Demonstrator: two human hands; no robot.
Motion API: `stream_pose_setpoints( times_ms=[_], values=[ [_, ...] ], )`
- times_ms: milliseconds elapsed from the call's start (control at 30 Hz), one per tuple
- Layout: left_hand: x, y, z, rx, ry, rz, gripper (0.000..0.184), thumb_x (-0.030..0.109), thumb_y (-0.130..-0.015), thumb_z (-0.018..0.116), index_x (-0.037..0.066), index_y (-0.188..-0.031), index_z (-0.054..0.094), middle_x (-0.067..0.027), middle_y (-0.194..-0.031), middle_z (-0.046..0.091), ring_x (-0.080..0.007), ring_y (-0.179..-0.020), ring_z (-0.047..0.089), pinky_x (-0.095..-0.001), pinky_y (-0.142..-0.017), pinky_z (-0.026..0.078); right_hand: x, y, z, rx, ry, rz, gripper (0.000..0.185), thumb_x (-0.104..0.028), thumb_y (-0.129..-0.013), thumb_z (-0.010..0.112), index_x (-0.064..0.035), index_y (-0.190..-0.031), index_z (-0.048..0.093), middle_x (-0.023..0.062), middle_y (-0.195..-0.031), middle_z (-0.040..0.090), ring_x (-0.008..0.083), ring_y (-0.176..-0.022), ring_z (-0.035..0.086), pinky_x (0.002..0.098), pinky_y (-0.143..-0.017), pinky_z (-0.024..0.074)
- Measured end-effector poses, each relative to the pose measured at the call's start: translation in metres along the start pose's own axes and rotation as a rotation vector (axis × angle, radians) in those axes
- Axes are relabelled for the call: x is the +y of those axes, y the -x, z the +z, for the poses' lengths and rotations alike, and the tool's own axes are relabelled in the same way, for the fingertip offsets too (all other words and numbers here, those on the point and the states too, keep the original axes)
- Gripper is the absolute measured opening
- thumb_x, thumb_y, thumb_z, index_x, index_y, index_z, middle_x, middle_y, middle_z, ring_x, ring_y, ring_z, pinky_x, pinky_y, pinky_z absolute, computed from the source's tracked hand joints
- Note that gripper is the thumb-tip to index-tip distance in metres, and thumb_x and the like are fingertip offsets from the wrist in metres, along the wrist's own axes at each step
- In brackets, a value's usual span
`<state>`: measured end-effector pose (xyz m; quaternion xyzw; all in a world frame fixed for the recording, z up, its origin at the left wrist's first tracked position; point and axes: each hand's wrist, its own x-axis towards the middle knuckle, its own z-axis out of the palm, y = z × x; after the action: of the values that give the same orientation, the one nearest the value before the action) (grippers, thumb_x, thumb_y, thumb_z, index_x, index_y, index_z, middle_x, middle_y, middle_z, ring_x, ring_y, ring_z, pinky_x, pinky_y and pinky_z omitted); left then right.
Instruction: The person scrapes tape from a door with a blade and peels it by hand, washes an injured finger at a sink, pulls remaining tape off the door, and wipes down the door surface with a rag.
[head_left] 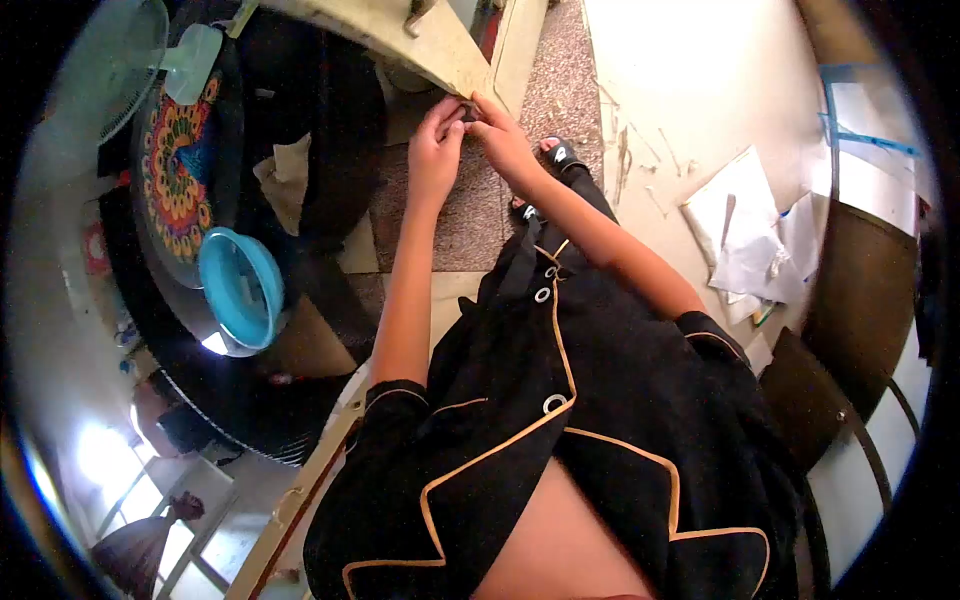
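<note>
Both hands meet at the lower edge of a cream-painted door or panel [440, 45], near the top middle of the view. My left hand [436, 150] has its fingers curled and pinched around a small dark object [467, 113]. From the other side, my right hand [500, 142] closes its fingertips on the same spot. The fingers cover most of the object, so its kind cannot be made out. Whether it is fixed to the panel is also hidden.
To the left, a turquoise basin [243, 290] sits near a round, colourfully patterned surface [180, 170] and a pale green fan [190, 65]. White papers or bags [755, 245] lie at right. A dark wooden chair [815, 400] stands close on my right. Thin debris [640, 160] litters the floor.
</note>
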<state>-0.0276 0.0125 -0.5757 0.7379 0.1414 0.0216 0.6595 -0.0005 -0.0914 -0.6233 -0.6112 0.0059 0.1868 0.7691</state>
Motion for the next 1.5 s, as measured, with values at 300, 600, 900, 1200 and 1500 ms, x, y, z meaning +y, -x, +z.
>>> stream_pose_setpoints(
  times_ms=[300,600,900,1200,1500],
  values=[
    [0.040,-0.024,0.014,0.081,-0.840,-0.024,0.037,0.034,-0.079,0.074,0.001,-0.095,0.068,-0.0107,-0.083,0.071,-0.0203,-0.074,0.069,-0.0318,-0.072,0.052,0.086,-0.035,-0.021,0.118,0.143,0.149,0.050,-0.012,-0.082,0.045,-0.0014,-0.130,0.051,0.0194,-0.114,0.064,0.0254,-0.102,0.062,0.0314,-0.088,0.0456],
    [0.024,-0.030,0.019,0.148,-0.741,-0.010,0.029,0.022,-0.089,0.064,-0.007,-0.085,0.068,-0.0123,-0.072,0.069,-0.0149,-0.061,0.067,-0.0268,-0.060,0.055,0.042,-0.022,-0.006,0.034,0.042,0.216,0.057,-0.012,-0.083,0.045,0.0011,-0.138,0.038,0.0225,-0.138,0.045,0.0281,-0.130,0.042,0.0307,-0.106,0.0320],
    [0.031,-0.032,0.011,0.126,-0.828,-0.019,0.030,0.024,-0.089,0.064,-0.005,-0.087,0.069,-0.0113,-0.073,0.070,-0.0141,-0.062,0.067,-0.0266,-0.061,0.055,0.031,-0.023,-0.032,-0.117,-0.253,0.378,0.053,-0.013,-0.090,0.052,-0.0160,-0.141,0.043,-0.0003,-0.119,0.056,0.0094,-0.098,0.049,0.0259,-0.089,0.0401],
    [0.036,-0.033,0.006,0.094,-0.834,-0.026,0.038,0.036,-0.084,0.069,-0.001,-0.089,0.070,-0.0100,-0.074,0.070,-0.0151,-0.066,0.068,-0.0285,-0.065,0.053,-0.001,-0.011,-0.034,-0.173,-0.228,0.434,0.051,-0.015,-0.089,0.055,-0.0160,-0.139,0.046,0.0018,-0.108,0.057,0.0081,-0.093,0.048,0.0230,-0.086,0.0396],
    [0.071,-0.024,-0.001,0.067,-0.859,0.023,0.035,0.034,-0.081,0.072,0.000,-0.089,0.068,-0.0126,-0.074,0.069,-0.0216,-0.067,0.068,-0.0318,-0.066,0.052,-0.014,-0.015,-0.030,-0.343,0.037,0.245,0.053,-0.025,-0.089,0.059,-0.0107,-0.139,0.045,0.0034,-0.113,0.059,0.0125,-0.100,0.052,0.0257,-0.087,0.0417]
  ],
)
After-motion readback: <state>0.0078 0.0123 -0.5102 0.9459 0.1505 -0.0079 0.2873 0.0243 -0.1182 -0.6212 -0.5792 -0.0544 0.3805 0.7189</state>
